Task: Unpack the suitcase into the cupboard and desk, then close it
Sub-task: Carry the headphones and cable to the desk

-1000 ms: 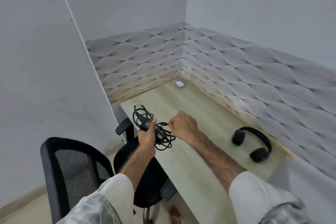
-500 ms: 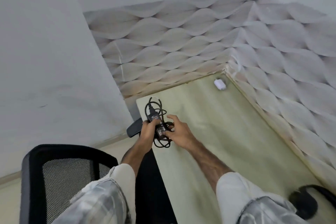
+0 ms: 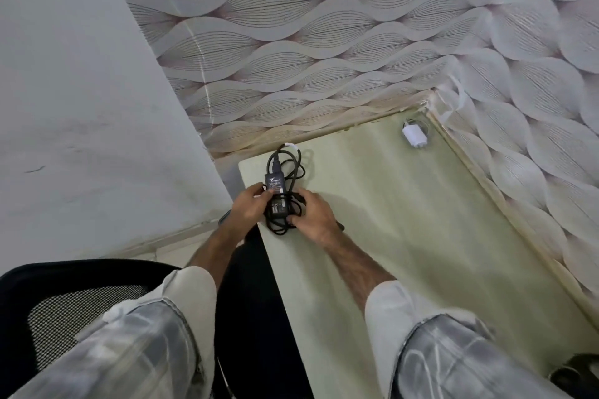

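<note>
The black power adapter with its coiled black cable lies at the near left corner of the pale green tabletop, close to the left edge and just short of the back edge. The adapter body points away from the person, label side up, with cable loops spreading beyond it toward the wall and a smaller bundle of cable beneath it on the near side. The left hand grips the adapter from the left, its fingers curled against the body and the cable. The right hand grips it from the right, thumb and fingers curled round the adapter and the cable bundle. Both forearms reach forward out of white sleeves. A small white charger lies on the tabletop at the far right corner, well apart from the adapter, near the junction of the two patterned walls. A black mesh chair stands at the lower left, beside the tabletop edge. A dark object, only partly in view, sits at the lower right corner.
</note>
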